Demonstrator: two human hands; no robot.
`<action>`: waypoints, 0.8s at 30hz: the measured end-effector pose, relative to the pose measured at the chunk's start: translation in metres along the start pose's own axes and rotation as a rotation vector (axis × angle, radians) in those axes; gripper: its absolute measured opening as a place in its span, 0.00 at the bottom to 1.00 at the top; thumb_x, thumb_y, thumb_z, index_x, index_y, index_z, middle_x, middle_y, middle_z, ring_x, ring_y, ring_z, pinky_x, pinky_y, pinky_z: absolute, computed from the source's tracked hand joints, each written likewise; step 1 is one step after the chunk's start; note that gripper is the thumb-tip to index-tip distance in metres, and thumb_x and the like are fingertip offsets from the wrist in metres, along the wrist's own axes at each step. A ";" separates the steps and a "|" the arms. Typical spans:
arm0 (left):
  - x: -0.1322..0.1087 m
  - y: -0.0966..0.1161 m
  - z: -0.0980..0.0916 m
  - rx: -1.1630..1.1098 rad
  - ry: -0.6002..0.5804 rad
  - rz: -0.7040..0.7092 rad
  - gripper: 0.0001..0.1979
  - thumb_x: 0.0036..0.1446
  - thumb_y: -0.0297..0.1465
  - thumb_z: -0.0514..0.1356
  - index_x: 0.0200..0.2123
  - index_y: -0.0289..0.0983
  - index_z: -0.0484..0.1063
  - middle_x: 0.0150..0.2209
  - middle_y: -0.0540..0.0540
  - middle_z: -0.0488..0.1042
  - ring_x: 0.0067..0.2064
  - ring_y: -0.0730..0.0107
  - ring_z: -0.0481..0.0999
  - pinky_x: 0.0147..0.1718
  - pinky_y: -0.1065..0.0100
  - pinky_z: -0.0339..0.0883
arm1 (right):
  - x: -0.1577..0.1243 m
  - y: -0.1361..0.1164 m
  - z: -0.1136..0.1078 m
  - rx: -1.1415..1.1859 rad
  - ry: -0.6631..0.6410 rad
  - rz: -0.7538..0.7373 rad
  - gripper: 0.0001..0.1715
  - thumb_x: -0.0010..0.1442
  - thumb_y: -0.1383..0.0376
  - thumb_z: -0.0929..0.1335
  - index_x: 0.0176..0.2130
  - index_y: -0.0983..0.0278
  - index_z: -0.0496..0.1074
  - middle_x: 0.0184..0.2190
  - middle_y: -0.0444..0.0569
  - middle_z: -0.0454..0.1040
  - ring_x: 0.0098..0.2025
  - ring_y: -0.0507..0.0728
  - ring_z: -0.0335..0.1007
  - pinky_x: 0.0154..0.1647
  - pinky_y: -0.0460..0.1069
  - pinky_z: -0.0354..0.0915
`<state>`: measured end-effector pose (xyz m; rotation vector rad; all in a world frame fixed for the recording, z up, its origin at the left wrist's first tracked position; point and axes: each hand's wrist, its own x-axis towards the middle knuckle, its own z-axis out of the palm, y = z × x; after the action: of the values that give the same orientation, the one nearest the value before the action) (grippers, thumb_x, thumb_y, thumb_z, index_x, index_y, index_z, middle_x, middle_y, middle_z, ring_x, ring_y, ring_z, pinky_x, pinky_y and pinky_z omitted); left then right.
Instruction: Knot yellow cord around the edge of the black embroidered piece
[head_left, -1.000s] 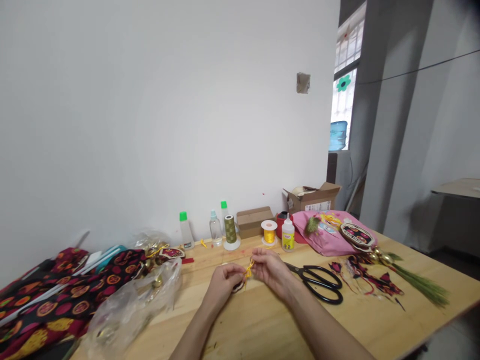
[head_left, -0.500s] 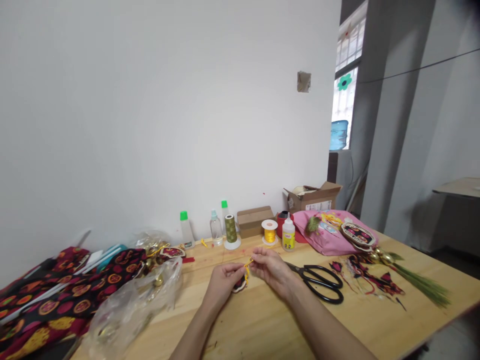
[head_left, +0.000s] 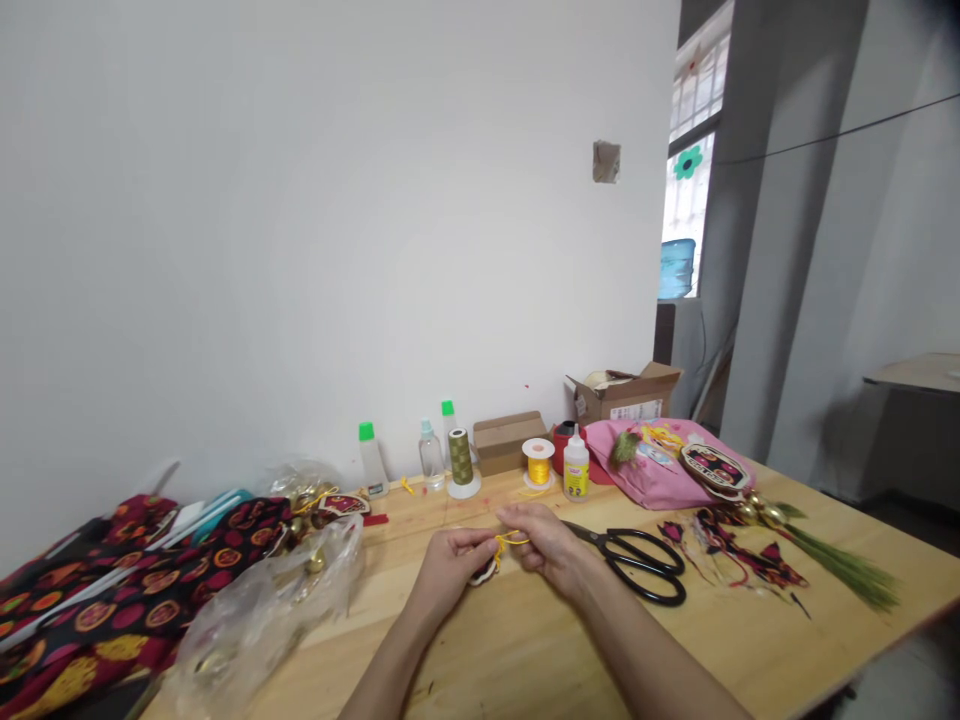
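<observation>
Near the middle of the wooden table, my left hand (head_left: 454, 565) pinches yellow cord (head_left: 501, 545) beside a small dark piece with a pale scalloped edge (head_left: 484, 572), partly hidden by the fingers. My right hand (head_left: 549, 545) is closed on the other side of the cord, its fingers curled. The cord runs in a short loop between both hands. Black-handled scissors (head_left: 643, 565) lie just right of my right hand, their blades partly behind it.
Behind the hands stand bottles (head_left: 431, 458), a green thread cone (head_left: 460, 462), a yellow cord spool (head_left: 538, 466) and a glue bottle (head_left: 576, 470). Patterned fabric (head_left: 165, 590) and a plastic bag (head_left: 262, 610) lie left; a pink bag (head_left: 645, 480), scraps (head_left: 750, 555) and a green tassel (head_left: 844, 570) right.
My right hand has shifted slightly down, its fingers more curled, and the cord between the hands now stretches sideways. My left hand and the small piece have moved a little to the right.
</observation>
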<state>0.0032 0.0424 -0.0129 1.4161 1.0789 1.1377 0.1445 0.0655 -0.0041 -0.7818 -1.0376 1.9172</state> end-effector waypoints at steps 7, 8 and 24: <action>-0.004 0.003 0.003 0.067 -0.064 0.052 0.12 0.41 0.36 0.59 0.24 0.33 0.76 0.15 0.52 0.67 0.19 0.78 0.59 0.20 0.75 0.50 | -0.001 -0.002 -0.004 0.052 -0.035 0.093 0.14 0.45 0.58 0.66 0.24 0.66 0.60 0.08 0.31 0.46 0.10 0.41 0.34 0.09 0.38 0.30; -0.004 0.004 0.003 0.070 -0.067 0.051 0.12 0.41 0.36 0.59 0.24 0.33 0.75 0.15 0.52 0.67 0.19 0.78 0.59 0.20 0.75 0.50 | 0.000 -0.003 -0.005 0.101 -0.069 0.142 0.14 0.45 0.58 0.66 0.25 0.66 0.61 0.08 0.31 0.46 0.09 0.41 0.34 0.09 0.38 0.30; 0.002 -0.003 -0.004 0.029 0.026 -0.005 0.11 0.38 0.35 0.60 0.24 0.33 0.75 0.17 0.50 0.72 0.20 0.75 0.65 0.23 0.73 0.57 | 0.001 -0.004 -0.004 0.092 0.074 -0.157 0.13 0.40 0.67 0.69 0.25 0.65 0.60 0.09 0.31 0.50 0.10 0.40 0.39 0.10 0.38 0.37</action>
<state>-0.0010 0.0455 -0.0158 1.4241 1.1205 1.1436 0.1491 0.0695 -0.0025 -0.6939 -0.9313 1.7760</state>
